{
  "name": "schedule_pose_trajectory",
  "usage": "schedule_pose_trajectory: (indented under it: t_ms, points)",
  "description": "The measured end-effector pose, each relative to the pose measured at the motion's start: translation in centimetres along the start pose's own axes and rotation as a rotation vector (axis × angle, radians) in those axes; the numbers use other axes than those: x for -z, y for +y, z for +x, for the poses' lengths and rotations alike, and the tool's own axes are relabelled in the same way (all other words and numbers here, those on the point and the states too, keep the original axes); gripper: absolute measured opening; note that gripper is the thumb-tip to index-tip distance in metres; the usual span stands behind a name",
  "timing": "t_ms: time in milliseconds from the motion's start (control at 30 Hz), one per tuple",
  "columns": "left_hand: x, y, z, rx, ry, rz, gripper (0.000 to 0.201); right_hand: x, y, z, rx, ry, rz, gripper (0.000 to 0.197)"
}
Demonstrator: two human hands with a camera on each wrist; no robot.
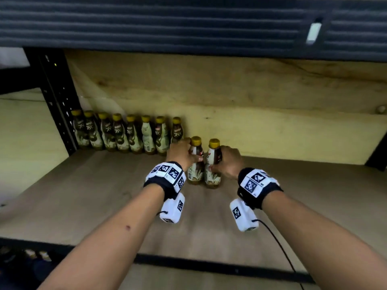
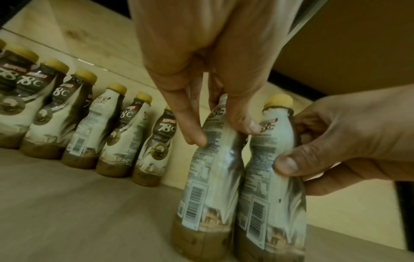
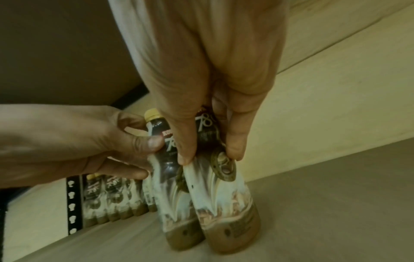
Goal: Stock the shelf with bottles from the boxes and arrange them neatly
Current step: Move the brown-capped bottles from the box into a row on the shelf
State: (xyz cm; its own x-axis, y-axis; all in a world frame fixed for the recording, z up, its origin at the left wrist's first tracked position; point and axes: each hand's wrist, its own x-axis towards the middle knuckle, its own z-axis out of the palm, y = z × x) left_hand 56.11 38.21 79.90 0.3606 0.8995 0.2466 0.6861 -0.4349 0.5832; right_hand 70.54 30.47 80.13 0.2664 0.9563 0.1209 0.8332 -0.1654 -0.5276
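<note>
Two brown-and-cream coffee bottles with yellow caps stand upright and touching on the wooden shelf board point(image 1: 94, 195), a little in front of the back row. My left hand point(image 1: 188, 155) grips the left bottle point(image 1: 194, 174) round its waist. My right hand point(image 1: 217, 164) grips the right bottle point(image 1: 212, 177) the same way. The left wrist view has my left hand point(image 2: 221, 134) pinching the left bottle point(image 2: 210, 186) from above, beside the right bottle point(image 2: 271, 186). In the right wrist view, my right hand point(image 3: 210, 156) holds the right bottle point(image 3: 224, 203).
A row of several matching bottles point(image 1: 125, 135) lines the back panel from the black rack post point(image 1: 58, 101) towards the middle. Bare board point(image 1: 303, 185) stretches to the right of the held bottles. The dark upper shelf point(image 1: 188, 28) hangs overhead, and a black front rail point(image 1: 199, 264) runs below my forearms.
</note>
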Motion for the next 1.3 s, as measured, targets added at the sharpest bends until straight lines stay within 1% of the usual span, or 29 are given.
schedule_pose_trajectory:
  t_ms: [67, 167, 233, 333, 433, 533, 667, 767, 867, 933, 1000, 1033, 1100, 1133, 1167, 1267, 1300]
  points:
    - [-0.5, -0.4, 2.8, 0.027, 0.019, 0.01, 0.057, -0.6, 0.0, 2.9, -0.011, 0.005, 0.0, 0.041]
    - [-1.3, -0.9, 6.6, 0.038, -0.004, 0.071, 0.049, -1.3, 0.4, 6.8, -0.027, -0.002, -0.024, 0.043]
    - [-1.7, -1.3, 8.8, 0.063, -0.001, 0.084, 0.05, -1.6, 0.5, 9.0, -0.03, -0.002, -0.052, 0.043]
    - [-2.1, -1.9, 11.2, 0.105, 0.01, 0.04, 0.049, -2.1, 0.6, 11.6, -0.065, 0.025, -0.025, 0.048]
    - [-2.3, -2.3, 12.7, 0.097, 0.026, 0.011, 0.048, -2.7, 0.7, 13.5, -0.083, 0.043, -0.009, 0.052]
    - [-2.3, -2.4, 13.6, 0.099, 0.027, 0.009, 0.051, -2.9, 1.0, 14.7, -0.088, 0.051, -0.025, 0.05]
    - [-2.3, -2.6, 13.6, 0.085, 0.037, 0.025, 0.055, -3.0, 1.6, 15.7, -0.102, 0.068, -0.031, 0.052]
    - [-2.4, -2.6, 13.3, 0.071, 0.042, 0.018, 0.053, -3.1, 1.5, 16.2, -0.119, 0.109, -0.012, 0.047]
    - [-2.0, -2.4, 12.6, 0.05, 0.022, 0.038, 0.056, -3.6, 1.4, 15.9, -0.13, 0.132, 0.026, 0.046]
    - [-1.4, -2.6, 12.0, 0.031, 0.015, 0.045, 0.051, -3.7, 1.5, 15.6, -0.135, 0.133, 0.051, 0.048]
    - [-0.8, -3.0, 10.9, 0.01, 0.008, 0.069, 0.046, -3.7, 2.0, 14.9, -0.147, 0.101, 0.083, 0.052]
    - [-0.4, -3.1, 10.0, -0.008, 0.008, 0.09, 0.046, -3.6, 2.3, 14.2, -0.17, 0.069, 0.108, 0.059]
    - [0.5, -3.8, 8.0, -0.02, 0.008, 0.104, 0.048, -3.5, 2.8, 12.5, -0.239, 0.005, 0.149, 0.086]
    - [1.0, -4.0, 6.8, -0.013, -0.004, 0.089, 0.05, -3.4, 3.0, 11.4, -0.248, -0.024, 0.13, 0.093]
    - [1.5, -4.2, 5.6, -0.004, -0.029, 0.08, 0.052, -3.2, 3.0, 10.0, -0.234, -0.057, 0.066, 0.091]
    - [3.0, -4.8, 2.4, 0.018, -0.159, 0.115, 0.054, -2.2, 1.7, 5.3, -0.133, -0.2, -0.136, 0.058]
    - [3.3, -4.8, 1.1, 0.025, -0.2, 0.122, 0.054, -1.9, 1.1, 3.4, -0.091, -0.259, -0.193, 0.051]
